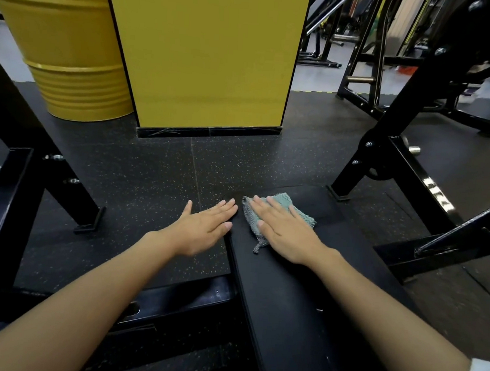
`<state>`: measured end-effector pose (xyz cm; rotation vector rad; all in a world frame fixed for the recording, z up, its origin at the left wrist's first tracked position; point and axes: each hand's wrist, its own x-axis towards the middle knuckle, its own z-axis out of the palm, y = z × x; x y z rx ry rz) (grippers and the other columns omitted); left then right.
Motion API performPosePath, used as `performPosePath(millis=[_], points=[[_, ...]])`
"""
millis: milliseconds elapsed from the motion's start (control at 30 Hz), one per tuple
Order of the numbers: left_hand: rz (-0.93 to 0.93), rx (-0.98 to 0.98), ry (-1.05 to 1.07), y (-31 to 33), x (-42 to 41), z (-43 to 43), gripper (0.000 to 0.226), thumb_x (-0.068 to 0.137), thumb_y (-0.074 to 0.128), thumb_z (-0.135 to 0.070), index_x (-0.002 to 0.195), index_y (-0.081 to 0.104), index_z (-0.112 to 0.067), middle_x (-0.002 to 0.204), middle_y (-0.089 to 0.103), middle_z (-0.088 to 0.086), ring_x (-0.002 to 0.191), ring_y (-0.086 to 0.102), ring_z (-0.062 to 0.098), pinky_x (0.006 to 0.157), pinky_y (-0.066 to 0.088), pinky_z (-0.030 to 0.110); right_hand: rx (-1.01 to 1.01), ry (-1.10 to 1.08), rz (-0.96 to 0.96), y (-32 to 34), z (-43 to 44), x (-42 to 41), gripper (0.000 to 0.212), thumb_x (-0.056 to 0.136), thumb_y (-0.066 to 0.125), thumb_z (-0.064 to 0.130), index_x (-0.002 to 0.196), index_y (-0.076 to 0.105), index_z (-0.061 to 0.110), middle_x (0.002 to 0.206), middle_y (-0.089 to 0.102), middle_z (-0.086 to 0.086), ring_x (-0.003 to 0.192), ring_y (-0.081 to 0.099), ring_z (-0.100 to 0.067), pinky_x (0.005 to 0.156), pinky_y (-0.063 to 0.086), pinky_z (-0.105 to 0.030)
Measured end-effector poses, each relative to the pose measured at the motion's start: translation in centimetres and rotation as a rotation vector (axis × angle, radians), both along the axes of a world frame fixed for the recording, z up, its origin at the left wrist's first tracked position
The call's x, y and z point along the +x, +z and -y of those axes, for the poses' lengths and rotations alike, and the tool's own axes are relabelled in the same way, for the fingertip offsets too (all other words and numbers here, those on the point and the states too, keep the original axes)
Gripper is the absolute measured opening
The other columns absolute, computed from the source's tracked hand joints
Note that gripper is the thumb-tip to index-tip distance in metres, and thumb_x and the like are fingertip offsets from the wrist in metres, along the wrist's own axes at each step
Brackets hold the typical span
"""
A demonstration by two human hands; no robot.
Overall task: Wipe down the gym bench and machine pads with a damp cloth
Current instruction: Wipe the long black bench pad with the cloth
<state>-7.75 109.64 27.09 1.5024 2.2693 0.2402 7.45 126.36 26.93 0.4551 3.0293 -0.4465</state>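
A black padded gym bench [285,296] runs from the bottom of the view toward the middle. Near its far end lies a folded teal and grey cloth [299,211]. My right hand [285,233] presses flat on the cloth with straight fingers. My left hand [204,226] is flat and open just left of the cloth, its fingertips at the bench's left edge, the palm over the floor. It holds nothing.
A yellow pillar [206,54] with a black base stands straight ahead, and a yellow drum [70,60] stands left of it. Black machine frames flank the bench on the left [17,188] and right [405,166]. Speckled black rubber floor [141,173] lies all around.
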Motion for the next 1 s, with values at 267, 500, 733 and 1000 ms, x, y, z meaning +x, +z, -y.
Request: performPosePath(millis=[267, 500, 733, 1000], points=[[0.049, -0.035, -0.035, 0.3, -0.9, 0.1, 0.051, 0.109, 0.019, -0.037, 0.158, 0.004, -0.036, 0.160, -0.007, -0.028, 0.149, -0.006, -0.004, 0.119, -0.011, 0.058, 0.039, -0.311, 0.050, 0.0, -6.0, 3.8, 0.051, 0.108, 0.020, 0.036, 0.157, 0.006, 0.033, 0.164, 0.002, 0.017, 0.151, -0.003, -0.005, 0.121, -0.002, -0.040], [0.082, -0.048, -0.045, 0.7, -1.2, -0.3, 0.050, 0.110, 0.020, -0.033, 0.158, 0.007, -0.035, 0.162, -0.004, -0.025, 0.149, -0.005, -0.003, 0.121, -0.006, 0.053, 0.029, -0.234, 0.033, -0.3, -0.3, 1.4, 0.053, 0.108, 0.018, 0.036, 0.158, 0.001, 0.033, 0.164, -0.004, 0.018, 0.151, -0.006, -0.007, 0.122, -0.005, -0.042], [0.094, -0.021, -0.027, -0.2, -1.9, -0.5, 0.054, 0.109, 0.024, -0.023, 0.158, 0.003, -0.035, 0.165, 0.001, -0.018, 0.151, -0.002, 0.000, 0.122, 0.000, 0.051, 0.017, -0.050, 0.002, -0.3, 5.5, 0.1, 0.054, 0.108, 0.018, 0.038, 0.158, 0.001, 0.032, 0.164, -0.005, 0.019, 0.150, -0.010, -0.005, 0.123, -0.007, -0.042], [0.101, -0.002, -0.053, 0.0, -1.6, -0.1, 0.055, 0.109, 0.023, -0.015, 0.158, 0.009, -0.036, 0.162, -0.003, -0.025, 0.149, -0.004, -0.003, 0.121, 0.001, 0.051, -0.002, -0.084, 0.032, 0.3, 1.0, 2.5, 0.052, 0.108, 0.020, 0.035, 0.157, 0.004, 0.036, 0.163, -0.001, 0.021, 0.150, -0.007, -0.002, 0.122, -0.005, -0.038]])
